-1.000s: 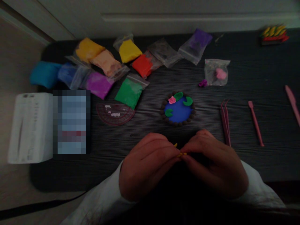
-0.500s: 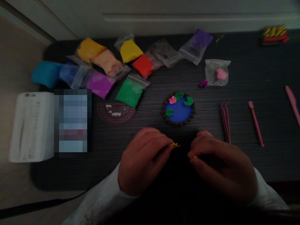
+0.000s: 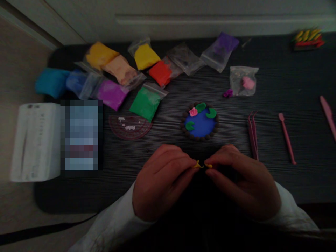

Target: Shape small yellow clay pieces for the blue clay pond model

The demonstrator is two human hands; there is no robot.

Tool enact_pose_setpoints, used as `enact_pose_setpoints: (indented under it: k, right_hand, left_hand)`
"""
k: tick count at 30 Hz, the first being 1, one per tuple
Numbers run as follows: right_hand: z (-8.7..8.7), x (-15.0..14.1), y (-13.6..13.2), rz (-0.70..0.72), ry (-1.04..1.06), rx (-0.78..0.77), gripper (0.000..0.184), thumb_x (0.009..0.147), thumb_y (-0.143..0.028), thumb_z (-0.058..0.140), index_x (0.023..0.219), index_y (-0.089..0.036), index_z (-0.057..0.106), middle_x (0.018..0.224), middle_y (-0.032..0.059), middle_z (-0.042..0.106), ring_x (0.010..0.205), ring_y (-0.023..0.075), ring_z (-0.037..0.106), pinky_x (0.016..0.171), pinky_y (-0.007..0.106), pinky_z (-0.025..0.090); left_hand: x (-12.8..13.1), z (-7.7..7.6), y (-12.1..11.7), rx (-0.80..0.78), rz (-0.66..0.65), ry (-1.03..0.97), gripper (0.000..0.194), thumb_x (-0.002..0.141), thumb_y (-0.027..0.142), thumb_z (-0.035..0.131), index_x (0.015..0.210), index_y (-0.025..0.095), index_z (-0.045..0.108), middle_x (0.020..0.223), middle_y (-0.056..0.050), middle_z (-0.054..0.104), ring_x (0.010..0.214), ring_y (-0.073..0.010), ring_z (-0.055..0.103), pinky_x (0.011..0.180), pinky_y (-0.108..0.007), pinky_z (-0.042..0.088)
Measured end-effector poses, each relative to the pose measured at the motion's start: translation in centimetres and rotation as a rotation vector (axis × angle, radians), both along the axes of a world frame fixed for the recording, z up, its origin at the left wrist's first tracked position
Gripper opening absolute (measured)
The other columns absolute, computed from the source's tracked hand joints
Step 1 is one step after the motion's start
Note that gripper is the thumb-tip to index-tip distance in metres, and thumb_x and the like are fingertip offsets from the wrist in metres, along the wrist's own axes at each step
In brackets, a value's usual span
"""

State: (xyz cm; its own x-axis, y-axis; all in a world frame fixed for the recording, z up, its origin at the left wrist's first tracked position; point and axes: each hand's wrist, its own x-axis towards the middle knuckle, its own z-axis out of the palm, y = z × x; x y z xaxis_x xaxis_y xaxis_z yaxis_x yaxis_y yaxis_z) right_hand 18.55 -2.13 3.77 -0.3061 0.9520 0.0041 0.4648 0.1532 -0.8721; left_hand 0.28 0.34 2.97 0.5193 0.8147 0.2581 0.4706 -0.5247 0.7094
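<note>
Between thumb and fingers, my left hand pinches a small piece of yellow clay with a thin curled end. Facing it, my right hand has a smaller yellow clay bit at its fingertips, with the thumb slightly lower. A narrow gap separates the two bits. Just beyond the hands lies a clay pond, blue inside a ring of dark brown balls. Green lily pads and a pink clay flower sit on it.
Bags of coloured clay, among them a green one, lie at the back left. A protractor holds white scraps. Pink tweezers, a pink modelling tool and a pink knife lie at right. A white box stands far left.
My right hand has moved left and slightly up, bringing its yellow bit close to the one in my left hand. The left hand has barely shifted.
</note>
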Motion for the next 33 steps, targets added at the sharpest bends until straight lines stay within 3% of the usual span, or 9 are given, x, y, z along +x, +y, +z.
enact_pose_setpoints:
  k: [10, 21, 28, 33]
  right_hand:
    - [-0.3, -0.02, 0.0, -0.054, 0.008, 0.03, 0.011, 0.07, -0.018, 0.06, 0.079, -0.018, 0.054, 0.067, -0.0006, 0.059, 0.067, 0.0118, 0.054, 0.066, 0.029, 0.043]
    - [-0.1, 0.3, -0.17, 0.009, -0.028, 0.015, 0.026, 0.078, -0.013, 0.047, 0.103, -0.017, 0.052, 0.082, 0.0014, 0.062, 0.078, 0.0113, 0.054, 0.073, 0.027, 0.043]
    - [0.07, 0.75, -0.34, 0.031, 0.065, 0.015, 0.014, 0.076, -0.012, 0.046, 0.086, -0.018, 0.055, 0.074, 0.0024, 0.059, 0.074, 0.0147, 0.054, 0.068, 0.032, 0.043]
    - [0.06, 0.46, -0.46, -0.068, -0.007, 0.057, 0.032, 0.074, -0.005, 0.05, 0.103, -0.017, 0.053, 0.09, 0.003, 0.061, 0.084, 0.0117, 0.055, 0.073, 0.023, 0.045]
  left_hand:
    - [0.09, 0.33, 0.06, 0.016, 0.019, 0.035, 0.013, 0.066, 0.012, 0.063, 0.078, 0.015, 0.06, 0.071, -0.001, 0.064, 0.073, -0.0112, 0.057, 0.068, -0.024, 0.047]
    - [-0.03, 0.08, -0.02, 0.002, 0.026, 0.032, 0.016, 0.065, 0.011, 0.064, 0.079, 0.015, 0.059, 0.073, -0.001, 0.063, 0.073, -0.0107, 0.056, 0.069, -0.023, 0.047]
    - [0.06, 0.18, 0.02, 0.003, 0.026, 0.031, 0.015, 0.065, 0.011, 0.065, 0.079, 0.014, 0.06, 0.072, -0.001, 0.063, 0.073, -0.0108, 0.056, 0.068, -0.023, 0.047]
    - [0.08, 0.07, 0.03, 0.022, 0.066, 0.042, 0.016, 0.064, 0.012, 0.065, 0.079, 0.015, 0.06, 0.073, -0.001, 0.063, 0.073, -0.0111, 0.056, 0.069, -0.025, 0.047]
